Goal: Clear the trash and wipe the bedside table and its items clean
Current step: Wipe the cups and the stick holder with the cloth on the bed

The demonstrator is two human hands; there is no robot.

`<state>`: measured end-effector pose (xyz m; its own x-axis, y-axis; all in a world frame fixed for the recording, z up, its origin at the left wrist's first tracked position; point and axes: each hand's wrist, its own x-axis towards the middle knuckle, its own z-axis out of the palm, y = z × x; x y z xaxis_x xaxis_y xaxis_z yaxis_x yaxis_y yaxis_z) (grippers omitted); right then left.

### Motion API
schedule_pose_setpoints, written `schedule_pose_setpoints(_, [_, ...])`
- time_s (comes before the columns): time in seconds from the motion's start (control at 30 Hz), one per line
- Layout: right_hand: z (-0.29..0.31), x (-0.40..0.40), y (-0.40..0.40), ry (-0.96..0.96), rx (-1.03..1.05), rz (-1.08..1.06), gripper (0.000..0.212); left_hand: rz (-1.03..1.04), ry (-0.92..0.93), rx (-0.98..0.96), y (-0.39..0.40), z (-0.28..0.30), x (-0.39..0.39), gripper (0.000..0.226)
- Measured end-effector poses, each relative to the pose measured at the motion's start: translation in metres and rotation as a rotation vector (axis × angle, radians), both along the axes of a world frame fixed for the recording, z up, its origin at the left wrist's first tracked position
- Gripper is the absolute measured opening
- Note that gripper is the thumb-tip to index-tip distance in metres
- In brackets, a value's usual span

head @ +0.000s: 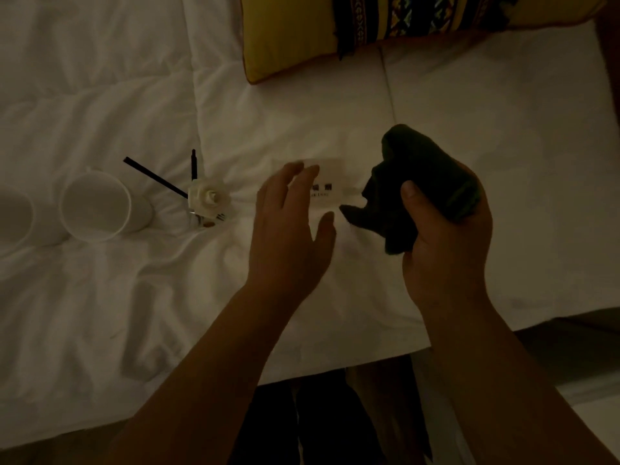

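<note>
A dark cloth (416,182) is bunched in my right hand (446,236), which is shut on it above the white bed cover. Just left of the cloth lies a small white card (327,186) with black print, flat on the cover. My left hand (292,229) hovers over the card's left part with fingers spread and holds nothing. Further left a small glass reed diffuser (208,199) with black sticks and a white flower stands on the cover. A white cup (100,204) stands beside it, and part of a second cup (13,219) shows at the left edge.
A yellow cushion (295,31) with a dark patterned band lies at the top of the bed. The white bed cover (100,313) is wrinkled. The bed's near edge runs along the bottom, with dark floor and my legs below it.
</note>
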<state>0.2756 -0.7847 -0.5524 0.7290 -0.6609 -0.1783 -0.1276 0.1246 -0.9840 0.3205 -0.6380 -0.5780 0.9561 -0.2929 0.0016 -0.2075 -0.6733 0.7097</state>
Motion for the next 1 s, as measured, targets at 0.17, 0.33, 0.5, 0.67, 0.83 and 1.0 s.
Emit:
schedule_pose_setpoints(0.17, [0.020,-0.007,0.010,-0.022,0.045,0.058,0.040,0.176,0.765,-0.397,-0.017,0.041,-0.010,0.049])
schedule_pose_setpoints(0.33, [0.067,-0.016,0.028,-0.027,-0.121,0.204,0.044,0.226,0.929,-0.724,-0.014,0.098,-0.005,0.025])
schedule_pose_setpoints(0.5, [0.116,-0.024,0.038,-0.044,-0.287,0.314,0.053,0.193,0.865,-0.666,-0.005,0.156,-0.003,0.011])
schedule_pose_setpoints(0.67, [0.188,-0.026,0.034,-0.072,-0.397,0.371,0.055,0.103,0.937,-0.655,0.018,0.232,-0.002,0.021])
schedule_pose_setpoints(0.83, [0.253,-0.037,0.029,-0.183,-0.380,0.505,0.076,0.051,0.868,-0.898,0.056,0.317,0.000,0.038])
schedule_pose_setpoints(1.0, [0.310,-0.025,0.036,-0.147,-0.313,0.621,0.076,-0.104,0.746,-0.904,0.092,0.394,-0.007,0.022])
